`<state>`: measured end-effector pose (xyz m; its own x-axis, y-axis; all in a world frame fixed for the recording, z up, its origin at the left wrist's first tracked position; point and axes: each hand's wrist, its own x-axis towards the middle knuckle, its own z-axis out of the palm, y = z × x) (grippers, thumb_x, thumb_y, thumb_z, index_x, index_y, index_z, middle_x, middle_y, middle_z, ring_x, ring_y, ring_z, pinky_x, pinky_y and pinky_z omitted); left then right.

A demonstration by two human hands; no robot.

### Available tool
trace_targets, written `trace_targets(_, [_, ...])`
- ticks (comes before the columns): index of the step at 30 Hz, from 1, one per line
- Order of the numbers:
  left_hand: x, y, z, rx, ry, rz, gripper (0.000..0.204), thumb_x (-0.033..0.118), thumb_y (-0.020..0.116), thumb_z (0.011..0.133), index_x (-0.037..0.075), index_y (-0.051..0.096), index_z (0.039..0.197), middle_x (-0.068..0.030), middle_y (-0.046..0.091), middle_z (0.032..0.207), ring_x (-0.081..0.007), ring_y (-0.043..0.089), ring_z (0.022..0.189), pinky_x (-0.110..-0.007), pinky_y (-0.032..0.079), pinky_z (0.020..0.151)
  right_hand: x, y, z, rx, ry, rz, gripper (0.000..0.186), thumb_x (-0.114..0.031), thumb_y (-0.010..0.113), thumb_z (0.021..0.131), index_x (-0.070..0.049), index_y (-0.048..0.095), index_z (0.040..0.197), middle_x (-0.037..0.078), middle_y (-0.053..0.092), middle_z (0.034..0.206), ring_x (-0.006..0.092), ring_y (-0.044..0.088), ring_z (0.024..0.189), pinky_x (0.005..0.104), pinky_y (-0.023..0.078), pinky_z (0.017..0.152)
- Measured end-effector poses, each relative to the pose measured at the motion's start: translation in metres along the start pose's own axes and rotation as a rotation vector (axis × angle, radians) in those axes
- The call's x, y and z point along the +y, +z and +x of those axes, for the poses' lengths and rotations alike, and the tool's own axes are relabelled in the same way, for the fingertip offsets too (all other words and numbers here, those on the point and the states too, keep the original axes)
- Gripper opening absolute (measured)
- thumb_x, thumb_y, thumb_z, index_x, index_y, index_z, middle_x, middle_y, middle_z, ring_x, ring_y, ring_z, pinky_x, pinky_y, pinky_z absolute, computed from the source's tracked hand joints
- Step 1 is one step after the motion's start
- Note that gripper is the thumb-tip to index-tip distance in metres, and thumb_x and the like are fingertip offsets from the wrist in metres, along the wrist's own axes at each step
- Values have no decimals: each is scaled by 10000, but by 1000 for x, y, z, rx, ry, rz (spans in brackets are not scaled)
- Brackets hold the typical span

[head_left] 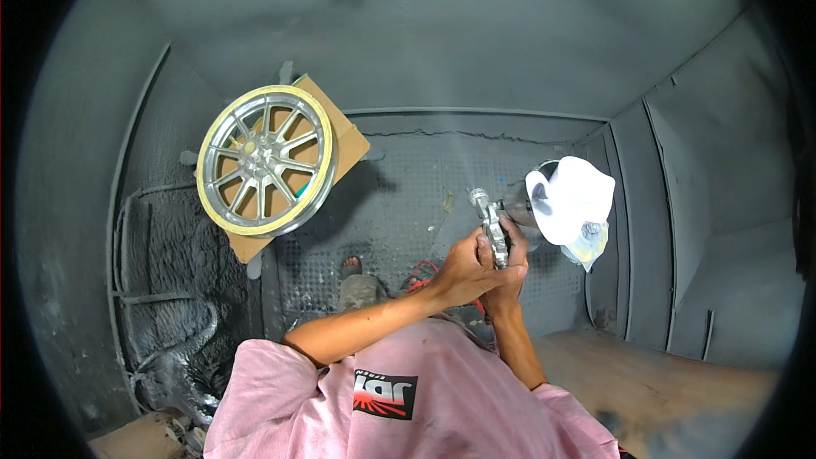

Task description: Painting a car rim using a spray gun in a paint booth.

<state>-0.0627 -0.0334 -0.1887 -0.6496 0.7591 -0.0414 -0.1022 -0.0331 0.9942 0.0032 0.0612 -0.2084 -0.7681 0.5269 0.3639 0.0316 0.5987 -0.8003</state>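
Note:
Both of my hands are closed around a metal spray gun [494,234] in front of my chest, right of the middle. My right hand [507,285] wraps its handle. My left hand [466,270] presses against the gun's rear from the left side. A faint streak of mist rises from the nozzle. To the right of the gun sits a dark grey cup [518,204], partly hidden by a white paper-like piece [574,195] with a meshed patch. At the left, apart from my hands, a silver multi-spoke wheel rim [270,172] has yellow tape around its edge.
Under the wheel lies brown cardboard [348,140], with grey support arms sticking out beneath. Grey booth walls [476,42] surround me. A red hose [422,276] runs near my feet on the textured floor [399,195]. Dark-coated pipes [174,297] line the left side.

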Motion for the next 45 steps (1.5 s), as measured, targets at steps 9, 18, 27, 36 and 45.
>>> trace_targets(9, [-21, -9, -13, 175, -86, -106, 812, 397, 859, 757, -10, 466, 1340, -108, 647, 1077, -198, 637, 991, -335, 522, 858, -5, 18, 2, -95, -103, 28, 530, -317, 680, 950, -25, 545, 1371, 243, 564, 1226, 410, 616, 1074, 448, 513, 877])
trace_targets(18, [-56, -50, -66, 379, -203, -410, 668, 35, 782, 843, 16, 408, 1396, -61, 612, 1183, -143, 639, 1065, -300, 553, 908, 6, 9, -10, -509, -222, 15, 612, -103, 823, 748, 16, 581, 1298, 210, 590, 1107, 375, 612, 1019, 440, 512, 845])
trace_targets(27, [-77, -88, -149, 673, -89, -323, 758, 115, 856, 774, 36, 405, 1378, -70, 663, 1086, -139, 653, 977, -295, 555, 839, -93, 24, 52, -613, -605, -66, 348, -21, 811, 743, -25, 701, 1073, 87, 601, 837, 199, 562, 659, 322, 453, 604])
trace_targets(36, [-94, -79, -280, 912, -57, -463, 741, 40, 807, 815, 2, 377, 1418, -113, 619, 1170, -180, 647, 1082, -339, 558, 918, -170, 68, -20, -761, -672, 156, 160, 36, 734, 818, -16, 730, 969, 71, 615, 766, 155, 556, 639, 284, 440, 580])
trace_targets(45, [-120, -25, -401, 1153, 57, -591, 684, 47, 800, 833, -2, 437, 1410, -75, 555, 1329, -176, 593, 1144, -344, 520, 970, -230, 83, -130, -830, -713, 319, 145, 47, 741, 825, -11, 728, 957, 41, 583, 754, 118, 483, 635, 251, 385, 568])
